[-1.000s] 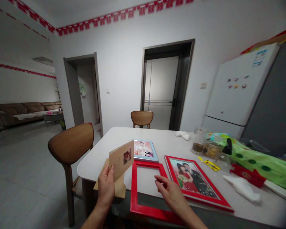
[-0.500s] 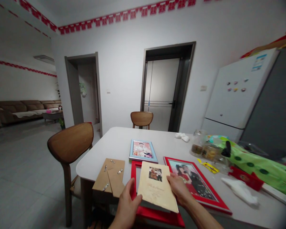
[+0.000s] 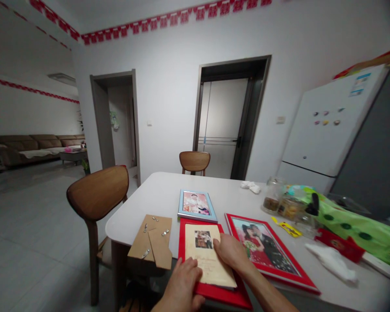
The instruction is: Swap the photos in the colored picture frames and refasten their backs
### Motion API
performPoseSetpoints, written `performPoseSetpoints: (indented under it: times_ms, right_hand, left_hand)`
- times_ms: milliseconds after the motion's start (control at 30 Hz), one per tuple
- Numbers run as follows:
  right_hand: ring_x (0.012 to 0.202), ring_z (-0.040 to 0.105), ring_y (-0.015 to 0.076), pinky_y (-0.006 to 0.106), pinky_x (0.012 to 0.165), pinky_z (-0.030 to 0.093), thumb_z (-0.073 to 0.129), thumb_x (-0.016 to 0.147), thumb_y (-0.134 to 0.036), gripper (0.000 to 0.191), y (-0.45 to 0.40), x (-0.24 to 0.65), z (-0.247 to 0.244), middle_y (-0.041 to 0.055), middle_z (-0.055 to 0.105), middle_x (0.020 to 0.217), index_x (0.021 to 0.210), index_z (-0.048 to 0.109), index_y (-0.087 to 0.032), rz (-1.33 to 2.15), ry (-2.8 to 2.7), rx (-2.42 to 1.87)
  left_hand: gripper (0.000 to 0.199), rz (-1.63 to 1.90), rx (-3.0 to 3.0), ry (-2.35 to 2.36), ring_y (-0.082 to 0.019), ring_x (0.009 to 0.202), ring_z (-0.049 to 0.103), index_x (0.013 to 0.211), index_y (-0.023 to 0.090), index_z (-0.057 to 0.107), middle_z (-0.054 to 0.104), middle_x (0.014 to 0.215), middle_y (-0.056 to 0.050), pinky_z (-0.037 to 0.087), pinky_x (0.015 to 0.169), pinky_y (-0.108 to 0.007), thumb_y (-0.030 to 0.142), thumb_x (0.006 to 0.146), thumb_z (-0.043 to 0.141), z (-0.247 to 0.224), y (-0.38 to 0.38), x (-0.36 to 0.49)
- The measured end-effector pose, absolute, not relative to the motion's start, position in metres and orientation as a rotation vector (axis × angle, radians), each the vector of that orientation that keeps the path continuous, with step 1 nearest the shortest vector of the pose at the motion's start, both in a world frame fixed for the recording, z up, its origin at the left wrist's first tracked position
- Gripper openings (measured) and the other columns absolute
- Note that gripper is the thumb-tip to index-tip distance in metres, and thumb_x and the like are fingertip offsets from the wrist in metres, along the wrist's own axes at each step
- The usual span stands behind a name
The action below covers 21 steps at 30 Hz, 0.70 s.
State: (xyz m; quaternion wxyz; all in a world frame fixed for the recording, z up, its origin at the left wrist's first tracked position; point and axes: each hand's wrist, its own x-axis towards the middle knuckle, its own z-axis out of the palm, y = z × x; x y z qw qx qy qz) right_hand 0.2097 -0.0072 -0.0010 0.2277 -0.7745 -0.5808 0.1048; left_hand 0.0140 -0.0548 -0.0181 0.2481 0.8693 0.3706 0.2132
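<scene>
A cream printed card (image 3: pixel 208 268) with a small photo near its top lies within the border of a red picture frame (image 3: pixel 183 236) at the table's near edge. My left hand (image 3: pixel 183 281) rests over the lower left of the frame, its fingertips on the card's edge and its thumb lower down on the red border. My right hand (image 3: pixel 232 255) grips the card's right edge, thumb on top and the other fingers mostly hidden. Right of it lies another red picture frame (image 3: pixel 299 275) with a photo of a couple.
A brown backing board (image 3: pixel 149 247) with metal clips lies at left. Behind the card is a blue picture frame (image 3: pixel 181 207). Glass jars (image 3: pixel 273 197), a yellow packet (image 3: pixel 289 229), crumpled tissue (image 3: pixel 333 264) and a green bag (image 3: pixel 360 229) crowd the right. A wooden chair (image 3: pixel 99 190) stands left.
The card has come down from above the red frame into its opening. My left hand has gone from beside the card onto its lower left edge; my right hand has shifted left.
</scene>
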Motion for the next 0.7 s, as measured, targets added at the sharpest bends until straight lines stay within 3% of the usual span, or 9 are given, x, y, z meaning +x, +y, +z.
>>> performPoseSetpoints:
  times_ms: [233, 400, 500, 600, 700]
  right_hand:
    - [0.084, 0.058, 0.0256, 0.036, 0.070, 0.040, 0.042, 0.074, -0.032, 0.031, -0.016, 0.205, 0.000, 0.0168, 0.062, 0.090, 0.091, 0.059, -0.011, 0.119, -1.694, -2.300]
    - [0.087, 0.056, 0.0208, 0.030, 0.072, 0.040, 0.036, 0.078, -0.033, 0.036, -0.020, 0.175, 0.006, 0.0122, 0.058, 0.099, 0.103, 0.055, -0.016, 0.101, -1.873, -1.967]
    - [0.089, 0.053, 0.0183, 0.027, 0.078, 0.038, 0.039, 0.077, -0.032, 0.035, -0.023, 0.136, 0.007, 0.0106, 0.058, 0.098, 0.104, 0.056, -0.016, 0.210, -1.992, -1.717]
    - [0.093, 0.051, 0.0197, 0.029, 0.082, 0.037, 0.045, 0.074, -0.036, 0.039, -0.023, 0.099, 0.007, 0.0094, 0.058, 0.098, 0.108, 0.054, -0.018, 0.294, -2.070, -1.532]
    - [0.098, 0.049, 0.0209, 0.031, 0.085, 0.037, 0.051, 0.070, -0.039, 0.050, -0.021, 0.080, 0.008, 0.0110, 0.055, 0.106, 0.114, 0.049, -0.016, 0.350, -2.004, -1.460]
  left_hand:
    - [0.062, 0.651, 2.393, 1.004, -0.025, 0.121, 0.028, 0.120, 0.017, 0.041, 0.036, 0.130, -0.013, 0.019, 0.101, -0.043, 0.015, 0.060, 0.057, -0.017, -0.055, -0.011]
    - [0.070, 0.556, 2.432, 1.535, -0.026, 0.124, 0.022, 0.122, 0.018, 0.039, 0.030, 0.134, -0.011, 0.016, 0.100, -0.045, 0.008, 0.055, 0.056, -0.019, -0.023, -0.070]
    - [0.061, 0.531, 2.431, 1.845, -0.024, 0.121, 0.028, 0.118, 0.016, 0.045, 0.038, 0.129, -0.010, 0.022, 0.099, -0.042, 0.002, 0.058, 0.047, -0.032, 0.003, -0.095]
    - [0.051, 0.628, 2.484, 1.822, -0.021, 0.118, 0.035, 0.113, 0.015, 0.049, 0.045, 0.125, -0.008, 0.030, 0.097, -0.034, 0.001, 0.065, 0.040, -0.045, 0.016, -0.100]
    - [0.042, 0.834, 2.589, 1.732, -0.020, 0.115, 0.039, 0.109, 0.017, 0.053, 0.050, 0.120, -0.007, 0.035, 0.095, -0.034, 0.004, 0.074, 0.035, -0.044, 0.014, -0.091]
